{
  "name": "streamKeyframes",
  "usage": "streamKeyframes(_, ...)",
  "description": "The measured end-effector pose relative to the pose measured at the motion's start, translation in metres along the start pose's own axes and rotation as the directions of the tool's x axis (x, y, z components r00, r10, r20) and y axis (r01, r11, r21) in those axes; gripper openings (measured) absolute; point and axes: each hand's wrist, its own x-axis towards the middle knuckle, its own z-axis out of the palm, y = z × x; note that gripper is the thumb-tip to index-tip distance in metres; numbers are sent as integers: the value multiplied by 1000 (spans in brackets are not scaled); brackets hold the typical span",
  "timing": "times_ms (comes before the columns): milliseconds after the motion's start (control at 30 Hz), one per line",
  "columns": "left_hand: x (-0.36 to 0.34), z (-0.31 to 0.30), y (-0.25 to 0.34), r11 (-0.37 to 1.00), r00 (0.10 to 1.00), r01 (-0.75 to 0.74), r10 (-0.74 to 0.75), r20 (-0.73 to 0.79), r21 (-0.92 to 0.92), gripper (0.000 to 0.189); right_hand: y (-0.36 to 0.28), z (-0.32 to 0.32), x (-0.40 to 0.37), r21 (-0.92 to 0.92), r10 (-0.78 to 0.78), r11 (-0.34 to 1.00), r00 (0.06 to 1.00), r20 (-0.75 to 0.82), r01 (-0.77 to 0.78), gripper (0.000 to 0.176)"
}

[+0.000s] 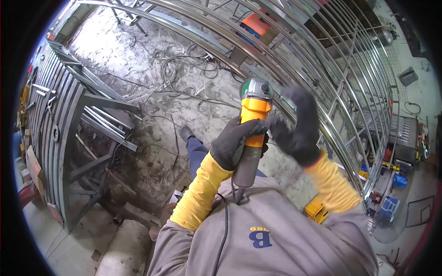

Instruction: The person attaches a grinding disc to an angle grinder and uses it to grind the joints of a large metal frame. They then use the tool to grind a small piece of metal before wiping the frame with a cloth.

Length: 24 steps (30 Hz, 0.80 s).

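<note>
A yellow and grey angle grinder [254, 110] is held upright in front of the chest, its metal head and green disc at the top. My left hand [236, 140], in a dark glove with a yellow sleeve, is wrapped round the grinder's body. My right hand [297, 129], gloved the same way, is just right of the tool, blurred by motion, with fingers apart and nothing seen between them. A black cord [224, 230] runs from the grinder's lower end down over the grey shirt. Close behind the grinder's head pass shiny metal tubes [230, 64].
On the left stands a slatted metal table [55, 124] with tubes beneath it. Cables [172, 78] lie coiled on the dusty floor. A large tubular frame curves across the top and right. An orange box [256, 25] sits behind it; a yellow container [316, 209] is at lower right.
</note>
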Motion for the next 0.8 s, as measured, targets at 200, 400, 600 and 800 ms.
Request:
streamKeyframes(200,21,-5,-9,877,945,-326,308,107,354,32,-37,15,-64,430,661,535,677,323,-727,51)
streamKeyframes(400,26,8,4,813,935,-339,345,78,474,31,-31,12,-31,555,618,184,535,577,-811,37)
streamKeyframes(600,35,-2,2,710,889,-441,429,160,549,33,-23,26,-34,592,596,296,629,499,-750,38)
streamKeyframes(800,40,-2,0,754,886,-451,444,135,478,32,-16,29,-39,578,567,349,657,497,-738,42)
